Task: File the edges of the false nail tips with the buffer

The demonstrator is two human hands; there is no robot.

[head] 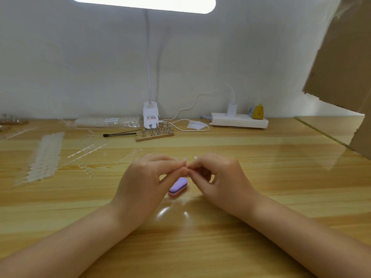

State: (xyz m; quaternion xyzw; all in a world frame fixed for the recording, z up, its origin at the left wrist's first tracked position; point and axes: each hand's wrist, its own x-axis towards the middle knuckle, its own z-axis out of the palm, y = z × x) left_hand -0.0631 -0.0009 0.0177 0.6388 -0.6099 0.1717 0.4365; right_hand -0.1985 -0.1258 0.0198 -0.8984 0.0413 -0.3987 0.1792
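Meeting fingertip to fingertip above the table [261, 197], the left hand [146, 181] and right hand [216, 177] curl as if pinching something tiny between them; whether it is a nail tip cannot be told. The buffer [178, 186] lies unheld just beneath them. Strips of nail tips [45, 157] wait far left, so filing looks barely begun.
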